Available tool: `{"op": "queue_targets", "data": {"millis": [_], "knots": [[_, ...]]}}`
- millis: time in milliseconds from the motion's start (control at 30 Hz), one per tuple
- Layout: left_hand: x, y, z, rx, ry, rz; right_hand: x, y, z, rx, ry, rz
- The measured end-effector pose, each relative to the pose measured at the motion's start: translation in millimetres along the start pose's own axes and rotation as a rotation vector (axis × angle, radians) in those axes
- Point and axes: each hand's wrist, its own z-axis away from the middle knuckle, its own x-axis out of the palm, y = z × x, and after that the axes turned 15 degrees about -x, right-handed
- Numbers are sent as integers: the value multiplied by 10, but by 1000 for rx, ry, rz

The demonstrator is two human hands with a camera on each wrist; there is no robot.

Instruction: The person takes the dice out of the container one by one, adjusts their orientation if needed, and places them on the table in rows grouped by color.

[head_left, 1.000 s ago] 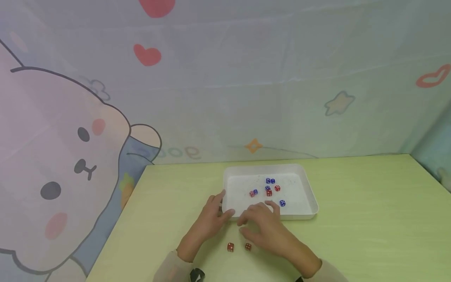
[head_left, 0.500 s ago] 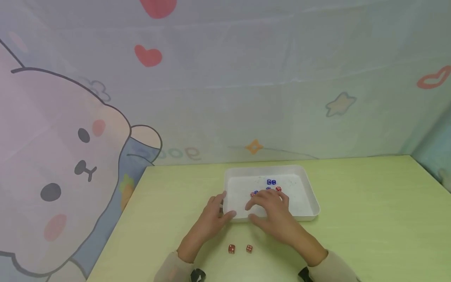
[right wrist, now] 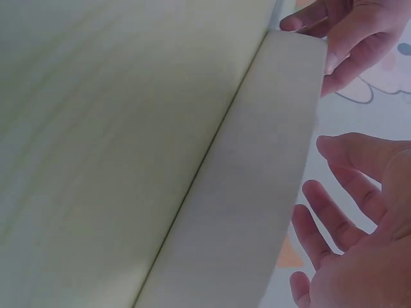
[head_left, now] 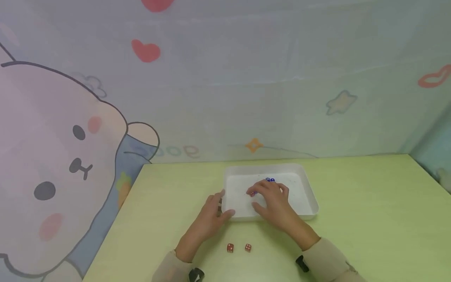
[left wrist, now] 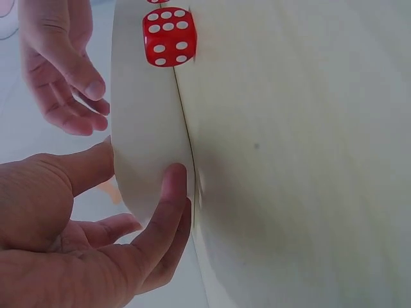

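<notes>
A shallow white tray [head_left: 303, 196] sits on the table. At its front left corner my left hand [head_left: 206, 221] grips the wall, thumb at the front side and fingers along the left side. My right hand [head_left: 275, 201] reaches over the front rim into the tray, its fingers bent and apart from the thumb with nothing between them. Right by its index fingertip lie a red die [head_left: 252, 194] and a blue die. Farther back is a pair of blue dice [head_left: 270, 179]. The right hand hides other dice in the tray.
Two red dice lie on the table in front of the tray, a left one [head_left: 230, 248] and a right one [head_left: 248, 247]. A patterned cloth [head_left: 225, 98] hangs behind the pale green table [head_left: 359, 211].
From the tray's front edge my right hand has moved forward and slightly right, in over the dice, covering several of them. The left hand has stayed at the tray's corner.
</notes>
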Motion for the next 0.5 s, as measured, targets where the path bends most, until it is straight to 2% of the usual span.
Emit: {"op": "queue_targets", "data": {"millis": [267,500], "knots": [[-5,-1,-32,2,2,4,-19,105,-61,50,-52,27],[1,-22,-10,2,9,2,34,161,-116,63,-82,-2]]}}
